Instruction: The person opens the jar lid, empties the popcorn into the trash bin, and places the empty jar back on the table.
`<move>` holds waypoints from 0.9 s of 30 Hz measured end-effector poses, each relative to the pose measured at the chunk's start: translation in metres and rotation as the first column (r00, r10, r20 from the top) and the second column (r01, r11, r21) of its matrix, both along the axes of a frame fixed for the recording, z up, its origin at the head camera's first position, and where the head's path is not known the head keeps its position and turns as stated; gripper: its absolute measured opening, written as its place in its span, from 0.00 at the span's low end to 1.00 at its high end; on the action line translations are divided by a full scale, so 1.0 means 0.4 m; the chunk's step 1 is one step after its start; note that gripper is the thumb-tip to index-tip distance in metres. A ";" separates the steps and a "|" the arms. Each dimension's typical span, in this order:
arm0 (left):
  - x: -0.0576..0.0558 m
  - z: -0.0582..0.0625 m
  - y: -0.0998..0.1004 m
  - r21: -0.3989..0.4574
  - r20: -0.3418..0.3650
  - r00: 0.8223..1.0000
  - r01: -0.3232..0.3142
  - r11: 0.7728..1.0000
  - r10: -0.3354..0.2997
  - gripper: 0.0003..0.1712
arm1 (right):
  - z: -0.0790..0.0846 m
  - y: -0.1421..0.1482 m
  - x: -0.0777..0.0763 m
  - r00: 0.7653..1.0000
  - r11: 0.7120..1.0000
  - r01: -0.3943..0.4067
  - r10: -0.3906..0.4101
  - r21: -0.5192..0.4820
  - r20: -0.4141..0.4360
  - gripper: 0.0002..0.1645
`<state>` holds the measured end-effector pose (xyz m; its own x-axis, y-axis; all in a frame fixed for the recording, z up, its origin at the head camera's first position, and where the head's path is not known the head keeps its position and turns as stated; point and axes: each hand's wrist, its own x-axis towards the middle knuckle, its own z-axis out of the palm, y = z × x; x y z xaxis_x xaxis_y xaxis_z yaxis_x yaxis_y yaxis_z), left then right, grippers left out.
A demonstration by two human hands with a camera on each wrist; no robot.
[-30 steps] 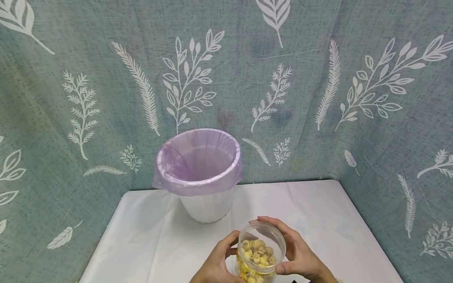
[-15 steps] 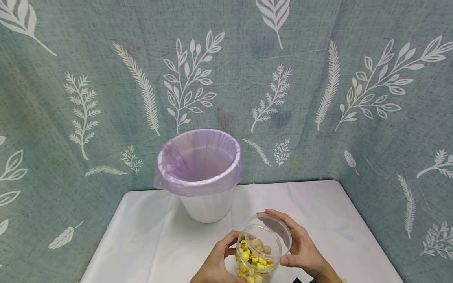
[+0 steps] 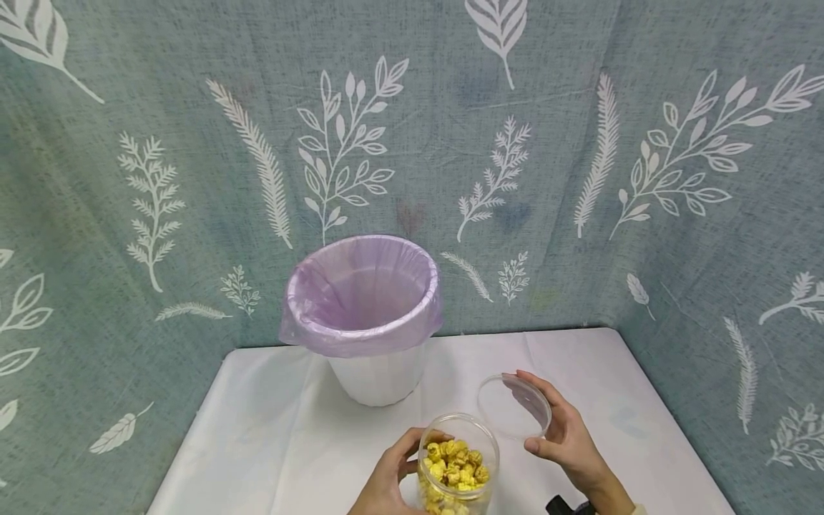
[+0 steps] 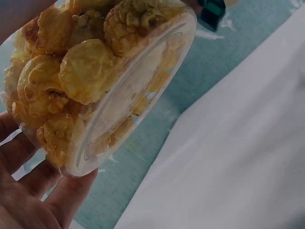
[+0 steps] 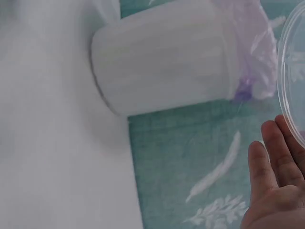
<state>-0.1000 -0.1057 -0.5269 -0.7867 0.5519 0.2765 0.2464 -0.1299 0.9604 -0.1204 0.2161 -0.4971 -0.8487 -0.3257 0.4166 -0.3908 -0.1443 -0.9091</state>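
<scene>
A clear plastic jar (image 3: 458, 493) of yellow popcorn is near the table's front edge in the head view. My left hand (image 3: 389, 481) grips it from the left side. Seen from below in the left wrist view, the jar (image 4: 90, 95) shows its round base, with the left hand's fingers (image 4: 71, 193) around its lower part. To the jar's upper right, my right hand (image 3: 569, 443) holds a clear round lid (image 3: 511, 408) by its rim, apart from the jar. Only an edge of the lid (image 5: 286, 81) shows in the right wrist view, beside the right hand (image 5: 279, 191).
A white bin (image 3: 376, 372) lined with a purple bag (image 3: 363, 343) stands at the back left of the white-covered table (image 3: 257, 429). A green leaf-patterned cloth (image 3: 412, 143) surrounds the table. A dark strap piece (image 3: 569, 506) is at the right wrist.
The lid came off the jar and moved right and away with the right hand. The jar shifted slightly left in the left hand, its open mouth now uncovered.
</scene>
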 end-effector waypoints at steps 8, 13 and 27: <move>0.010 -0.009 -0.007 0.019 -0.004 1.000 -0.015 1.000 0.015 0.44 | -0.076 0.043 -0.024 0.989 0.990 0.130 -0.133 0.051 0.064 0.48; 0.015 -0.012 -0.011 0.032 -0.020 1.000 -0.018 0.999 0.019 0.43 | -0.122 0.059 -0.035 0.956 0.967 0.221 -0.240 0.127 0.168 0.48; 0.018 -0.007 -0.022 0.040 -0.009 0.999 -0.030 0.999 0.030 0.43 | -0.247 0.072 -0.062 0.837 0.893 0.295 -0.413 0.339 0.359 0.58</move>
